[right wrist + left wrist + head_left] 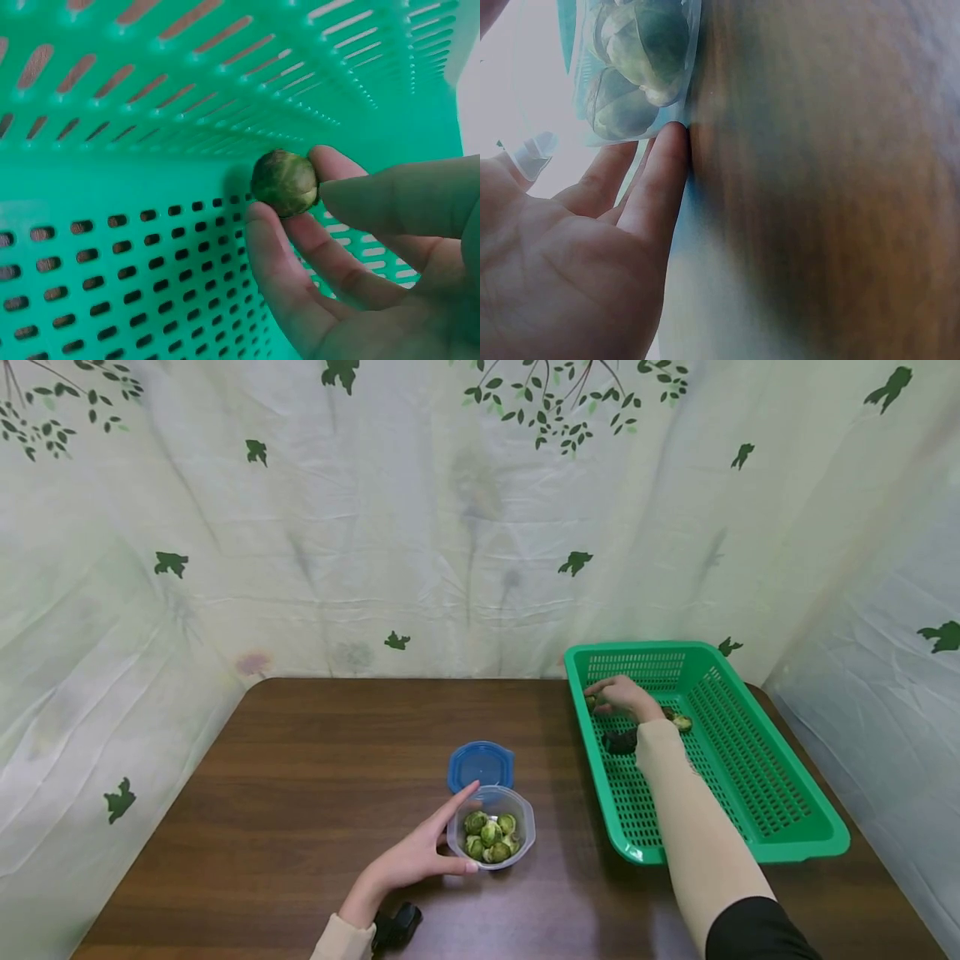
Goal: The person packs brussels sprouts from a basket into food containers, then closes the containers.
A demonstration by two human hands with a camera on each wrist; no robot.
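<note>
My left hand (411,857) holds the left side of a clear plastic container (528,839), with the thumb at its near rim and the index finger along its far-left rim. In the left wrist view, other fingers (657,176) touch the container low down, close to the table. Several Brussels sprouts (491,833) lie inside it, and its blue lid (481,765) stands open behind. Inside the green basket (772,777), my right hand (624,695) pinches one Brussels sprout (283,183) between thumb and fingertips, by the basket's left wall.
More Brussels sprouts (681,722) lie in the basket, partly hidden by my right wrist. The basket's raised walls surround that hand. Beneath everything is a brown wooden table (300,793), with a leaf-patterned curtain (435,527) along its back edge.
</note>
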